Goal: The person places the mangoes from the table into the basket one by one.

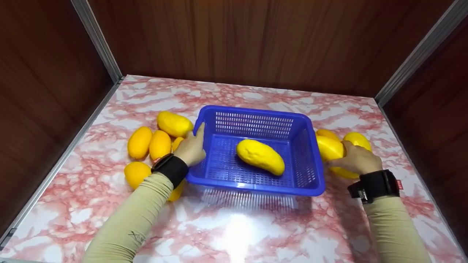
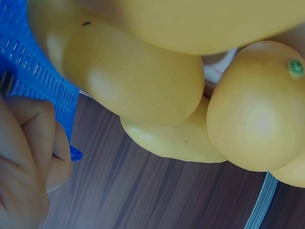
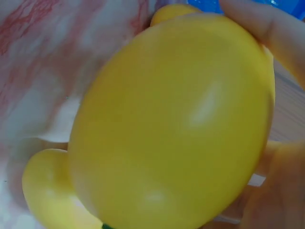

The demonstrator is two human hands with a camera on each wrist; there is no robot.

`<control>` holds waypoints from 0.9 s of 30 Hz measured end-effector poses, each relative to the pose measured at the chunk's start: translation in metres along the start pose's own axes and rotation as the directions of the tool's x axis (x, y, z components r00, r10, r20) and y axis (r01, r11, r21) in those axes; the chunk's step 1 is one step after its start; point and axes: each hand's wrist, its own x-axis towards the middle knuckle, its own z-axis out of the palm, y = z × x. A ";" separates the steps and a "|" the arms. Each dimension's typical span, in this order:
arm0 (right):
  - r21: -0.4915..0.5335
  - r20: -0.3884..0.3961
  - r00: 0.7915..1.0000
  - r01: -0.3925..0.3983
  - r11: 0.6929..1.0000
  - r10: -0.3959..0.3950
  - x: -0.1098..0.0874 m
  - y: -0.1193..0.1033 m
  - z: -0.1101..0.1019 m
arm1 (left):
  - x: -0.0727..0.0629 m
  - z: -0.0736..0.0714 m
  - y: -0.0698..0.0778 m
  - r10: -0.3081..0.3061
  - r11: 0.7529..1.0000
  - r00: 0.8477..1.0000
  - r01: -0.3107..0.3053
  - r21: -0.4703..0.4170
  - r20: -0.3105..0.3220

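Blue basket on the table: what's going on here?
A person's left hand grips the left rim of the blue basket, while the right hand holds a yellow fruit just outside its right side. One long fruit lies inside the basket, and more fruits lie on the marbled table to both sides.

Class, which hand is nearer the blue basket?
Left: the left hand touches the blue basket at its left rim; the right hand holds a yellow fruit outside the right rim.
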 end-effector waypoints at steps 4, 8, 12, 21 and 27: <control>0.015 -0.006 1.000 -0.028 0.999 0.029 -0.001 0.001 -0.001 | 0.000 0.000 0.000 0.008 1.000 1.000 -0.008 0.001 -0.002; 0.026 -0.022 0.998 -0.056 0.998 0.057 -0.002 0.002 -0.002 | 0.000 0.000 0.000 0.005 1.000 1.000 -0.005 0.006 -0.004; 0.022 -0.040 0.996 -0.074 0.997 0.075 -0.003 0.003 -0.002 | -0.001 0.000 -0.001 0.006 1.000 1.000 -0.006 0.004 -0.007; 0.052 -0.092 0.992 -0.077 0.996 0.081 -0.005 0.002 -0.004 | -0.001 0.000 -0.001 0.035 0.999 0.999 -0.036 -0.008 -0.019; 0.071 -0.113 0.991 -0.064 0.995 0.072 -0.005 0.003 -0.007 | 0.000 0.000 0.000 0.022 1.000 1.000 -0.022 -0.002 -0.016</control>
